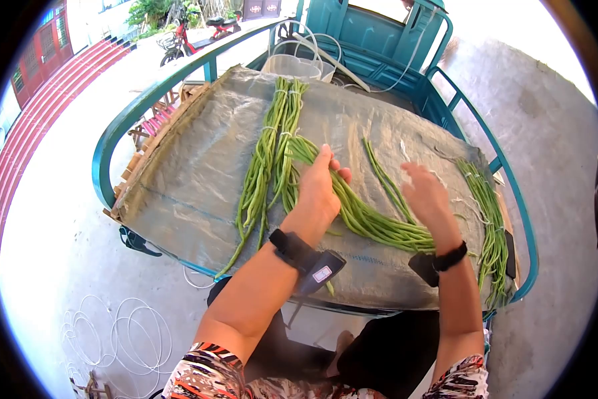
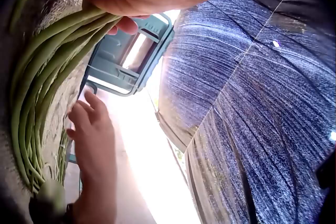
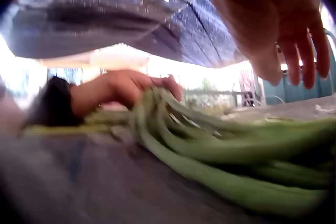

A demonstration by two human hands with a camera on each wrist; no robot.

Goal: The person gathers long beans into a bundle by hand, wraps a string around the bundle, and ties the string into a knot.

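My left hand (image 1: 320, 189) grips a bunch of long green beans (image 1: 372, 223) near one end, and the bunch curves away to the right over the grey sheet. In the right wrist view the left fingers (image 3: 170, 85) wrap over the beans (image 3: 236, 142). My right hand (image 1: 428, 199) is raised above the far part of this bunch, its fingers loosely extended and nothing seen in them. A white string (image 1: 404, 149) lies just beyond those fingers. To the left are tied bean bundles (image 1: 262, 163), partly behind my left forearm. A few loose beans (image 1: 384, 174) lie between the hands.
The plastic-sheeted bed (image 1: 192, 156) of a teal cargo tricycle is the work surface, with a teal rail (image 1: 146, 86) along its left. Another bean bundle (image 1: 488, 226) lies at the right edge. Clear plastic containers (image 1: 292, 65) stand behind. Coiled white tubing (image 1: 136, 336) lies on the ground.
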